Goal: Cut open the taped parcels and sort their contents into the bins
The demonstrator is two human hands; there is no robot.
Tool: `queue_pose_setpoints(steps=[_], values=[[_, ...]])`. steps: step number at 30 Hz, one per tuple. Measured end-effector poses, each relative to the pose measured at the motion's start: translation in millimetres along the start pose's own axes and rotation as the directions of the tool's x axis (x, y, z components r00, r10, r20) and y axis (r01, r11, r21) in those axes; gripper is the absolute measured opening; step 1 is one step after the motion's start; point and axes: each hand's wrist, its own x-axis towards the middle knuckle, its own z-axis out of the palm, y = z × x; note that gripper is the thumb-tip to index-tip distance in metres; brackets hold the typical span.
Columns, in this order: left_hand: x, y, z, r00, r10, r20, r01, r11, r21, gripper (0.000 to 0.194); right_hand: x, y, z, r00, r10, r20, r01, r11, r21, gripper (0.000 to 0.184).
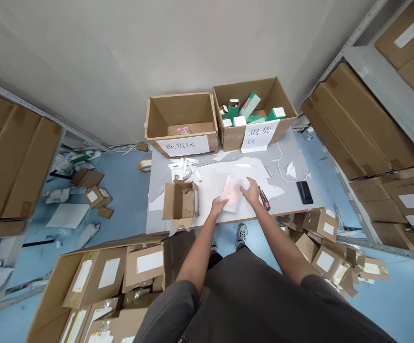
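Over the table's front part, my left hand (219, 206) grips a flat pink packet (232, 193) in whitish, see-through wrapping by its lower left side. My right hand (251, 192) is at the packet's right edge, fingers curled and touching the wrapping. Just right of that hand lies a red and black tool, perhaps a cutter (264, 198), partly hidden by the wrist. An opened small cardboard box (181, 200) stands on the table left of my hands, its flaps up.
Two large labelled cartons stand at the back: the left carton (181, 116) holds a small pink box, the right carton (232, 138) several green-white boxes. A black phone-like device (305, 192) and white cable lie right. White paper scraps (183, 168) lie left. Parcels fill a big carton (46, 305) front left.
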Motion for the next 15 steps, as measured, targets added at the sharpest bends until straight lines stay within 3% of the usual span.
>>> queue_pose_setpoints(steps=[2, 4, 7, 12, 15], values=[[9.7, -18.4, 8.6, 0.995, -0.084, -0.061, 0.084, 0.996, -0.010, 0.038, -6.6, 11.7, 36.9, 0.991, 0.036, 0.127, -0.039, 0.999, 0.019, 0.066], [19.1, -36.6, 11.8, 0.984, -0.145, -0.102, 0.145, 0.989, -0.008, 0.039, -13.8, 17.3, 74.8, 0.973, 0.001, 0.231, 0.000, 1.000, -0.005, 0.065], [28.8, -61.6, 10.3, 0.965, -0.211, -0.154, 0.211, 0.977, -0.011, 0.040, -22.8, 17.8, 120.7, 0.949, 0.019, 0.314, -0.005, 0.999, -0.046, 0.060], [27.7, -89.3, 7.6, 0.968, -0.199, -0.155, 0.177, 0.974, -0.144, 0.042, -23.5, 8.0, 156.2, 0.959, 0.162, 0.231, -0.193, 0.974, 0.119, 0.070], [21.1, -96.3, 4.4, 0.974, -0.176, -0.144, 0.135, 0.957, -0.257, 0.048, -18.0, -4.0, 166.1, 0.969, 0.131, 0.209, -0.185, 0.947, 0.263, 0.083]])
